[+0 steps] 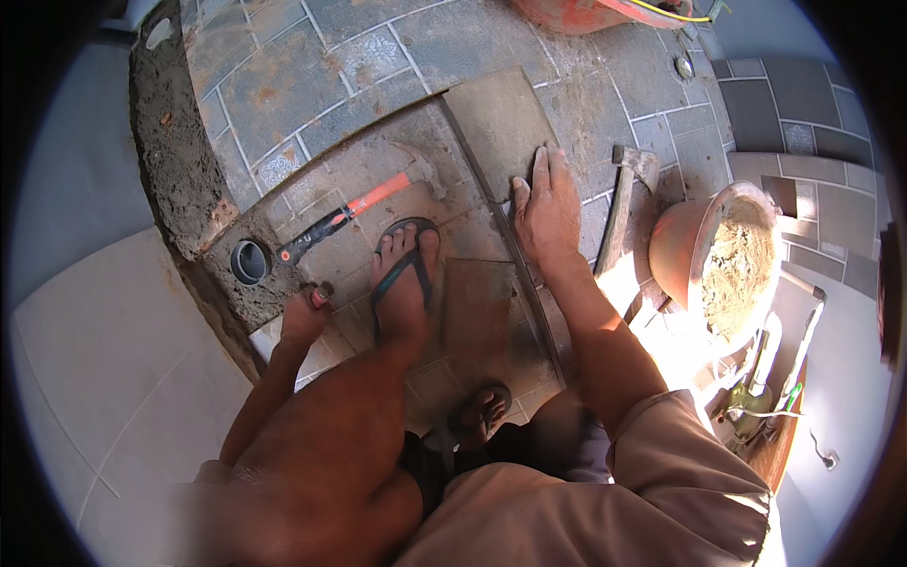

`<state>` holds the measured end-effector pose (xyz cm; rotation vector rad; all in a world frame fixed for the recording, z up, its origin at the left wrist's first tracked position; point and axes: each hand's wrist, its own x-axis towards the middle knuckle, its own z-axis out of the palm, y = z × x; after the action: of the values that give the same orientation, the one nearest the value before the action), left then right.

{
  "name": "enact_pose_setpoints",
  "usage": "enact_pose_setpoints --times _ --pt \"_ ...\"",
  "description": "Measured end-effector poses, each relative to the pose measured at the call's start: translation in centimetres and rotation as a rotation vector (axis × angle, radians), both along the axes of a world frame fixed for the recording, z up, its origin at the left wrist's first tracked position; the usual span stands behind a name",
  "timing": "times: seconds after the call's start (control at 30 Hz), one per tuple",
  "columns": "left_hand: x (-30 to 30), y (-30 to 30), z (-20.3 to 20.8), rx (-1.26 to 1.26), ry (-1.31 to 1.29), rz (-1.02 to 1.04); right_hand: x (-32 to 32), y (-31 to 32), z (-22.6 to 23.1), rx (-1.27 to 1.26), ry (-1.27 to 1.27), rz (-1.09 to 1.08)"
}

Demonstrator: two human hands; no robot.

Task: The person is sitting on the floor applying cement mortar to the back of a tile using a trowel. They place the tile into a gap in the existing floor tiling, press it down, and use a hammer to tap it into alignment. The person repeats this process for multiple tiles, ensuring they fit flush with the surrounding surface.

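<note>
My left hand (300, 319) is closed around a small tool with a red handle (321, 295) and a dark end; its kind cannot be made out. Fingers stretched out, my right hand (546, 215) lies on the lower edge of a grey-brown tile (496, 104). Close beside its thumb runs a long, dark, straight bar (501, 222). Between my hands a claw hammer (364, 203) with a red and black handle rests on the tiled floor, near my sandalled foot (402, 269). A second brownish tile (479, 307) lies between my feet.
An open pipe end (251, 262) sits in rough mortar at the left, by a bare mortar strip (175, 132). Right of my arm are a wooden-handled hammer (619, 203) and a tilted bucket of sandy material (671, 241). A red basin (576, 14) stands at the far side.
</note>
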<state>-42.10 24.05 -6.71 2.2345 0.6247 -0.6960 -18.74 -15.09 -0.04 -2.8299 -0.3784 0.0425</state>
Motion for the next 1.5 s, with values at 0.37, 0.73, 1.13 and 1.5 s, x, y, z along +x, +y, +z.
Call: enact_pose_setpoints --times 0.37,0.73,1.13,1.5 --pt "2.5 -0.6 0.4 -0.049 0.009 -0.095 -2.7 -8.4 -0.1 -0.282 -0.211 -0.537" --pt "21.7 -16.5 14.7 -0.500 -0.395 -0.409 -1.9 -10.5 1.8 -0.075 -0.054 -0.363" --pt "32.3 -27.3 10.1 -1.036 -0.555 0.073 -2.2 -9.4 8.1 0.606 0.473 -0.832" --pt "34.0 -30.0 8.7 -1.098 -0.569 -0.118 -5.7 -7.1 17.6 0.811 0.332 -0.710"
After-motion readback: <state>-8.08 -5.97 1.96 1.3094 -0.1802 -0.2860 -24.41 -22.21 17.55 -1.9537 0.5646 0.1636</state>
